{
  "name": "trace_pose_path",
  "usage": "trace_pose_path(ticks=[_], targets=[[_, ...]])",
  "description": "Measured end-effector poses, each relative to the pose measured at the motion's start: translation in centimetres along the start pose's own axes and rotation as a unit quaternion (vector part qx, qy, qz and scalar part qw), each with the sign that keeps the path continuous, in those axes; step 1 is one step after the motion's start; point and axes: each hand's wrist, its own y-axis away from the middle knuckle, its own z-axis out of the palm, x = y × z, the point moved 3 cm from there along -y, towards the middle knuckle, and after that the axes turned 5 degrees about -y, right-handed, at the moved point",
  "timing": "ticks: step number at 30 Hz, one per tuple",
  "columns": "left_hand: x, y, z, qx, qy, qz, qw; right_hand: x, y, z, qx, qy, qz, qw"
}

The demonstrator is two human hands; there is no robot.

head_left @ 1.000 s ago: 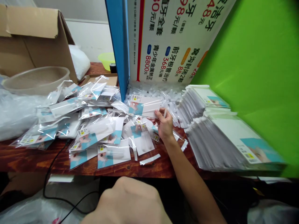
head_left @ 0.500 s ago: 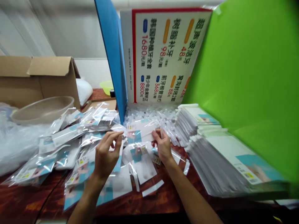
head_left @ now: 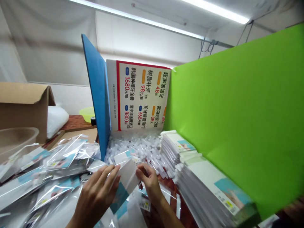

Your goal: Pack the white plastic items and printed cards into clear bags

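A white and teal printed card (head_left: pixel 130 175) is tilted up between my two hands. My right hand (head_left: pixel 150 183) pinches its right edge between thumb and fingers. At its left edge, the fingers of my left hand (head_left: pixel 97 190) are closed against the card; the thumb is partly hidden. Behind it, another card (head_left: pixel 124 156) lies by a heap of small clear-white plastic pieces (head_left: pixel 142 145). Clear-bagged cards (head_left: pixel 64 155) are piled to the left of my left hand.
Stacks of packed cards (head_left: pixel 209 180) stand at right, beside a tall green panel (head_left: pixel 232 117). A blue panel (head_left: pixel 96 98) and a printed price board (head_left: pixel 142 95) enclose the heap. A cardboard box (head_left: pixel 23 110) and a translucent tub (head_left: pixel 19 139) are at left.
The view has tipped upward, showing ceiling lights. My left hand has moved in to the card's left edge, and the card now stands more tilted between both hands.
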Motion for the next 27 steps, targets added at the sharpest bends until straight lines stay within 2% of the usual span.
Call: trace_pose_path(ticks=[2, 5, 7, 9, 10, 11, 13, 14, 15, 16, 18, 20, 24, 27], targets=[[0.4, 0.1, -0.3, 0.006, -0.021, 0.014, 1.000, 0.1, 0.1, 0.2, -0.017, -0.012, 0.000, 1.000], [0.7, 0.5, 0.1, 0.010, -0.009, -0.017, 1.000, 0.5, 0.1, 0.1, -0.025, -0.032, 0.000, 0.999], [0.5, 1.0, 0.6, 0.015, 0.033, -0.073, 0.997, 0.7, 0.1, 0.2, -0.032, -0.054, 0.006, 0.998], [0.2, 1.4, 1.0, 0.002, 0.133, -0.170, 0.977, 0.7, 0.3, 0.3, -0.051, -0.068, 0.018, 0.996], [0.0, 1.6, 1.3, -0.025, 0.207, -0.239, 0.949, 0.5, 0.3, 0.3, -0.059, -0.069, 0.020, 0.996], [-0.1, 1.8, 1.6, -0.064, 0.289, -0.314, 0.902, 0.2, 0.2, 0.2, -0.062, -0.063, 0.017, 0.996], [0.2, 2.2, 1.9, -0.137, 0.433, -0.445, 0.772, -0.9, -0.3, -0.6, -0.054, -0.023, -0.004, 0.998], [0.5, 2.2, 1.8, -0.155, 0.480, -0.491, 0.711, -1.6, -0.8, -1.4, -0.035, 0.023, -0.017, 0.999], [0.9, 2.1, 1.7, -0.155, 0.511, -0.523, 0.665, -2.4, -1.4, -2.4, -0.007, 0.105, -0.027, 0.994], [1.3, 1.9, 1.5, -0.142, 0.531, -0.543, 0.636, -3.2, -2.1, -3.5, 0.024, 0.212, -0.031, 0.976], [2.2, 1.6, 1.6, -0.115, 0.559, -0.559, 0.601, -4.6, -3.5, -5.8, 0.077, 0.425, -0.024, 0.902], [3.4, 1.7, 2.3, -0.098, 0.588, -0.561, 0.575, -5.0, -4.5, -7.5, 0.091, 0.553, -0.003, 0.828], [5.6, 2.9, 5.0, -0.067, 0.635, -0.550, 0.539, -3.3, -4.5, -8.5, 0.086, 0.630, 0.039, 0.771], [6.1, 4.0, 6.6, -0.046, 0.660, -0.549, 0.512, -1.1, -4.0, -8.0, 0.091, 0.656, 0.044, 0.748]])
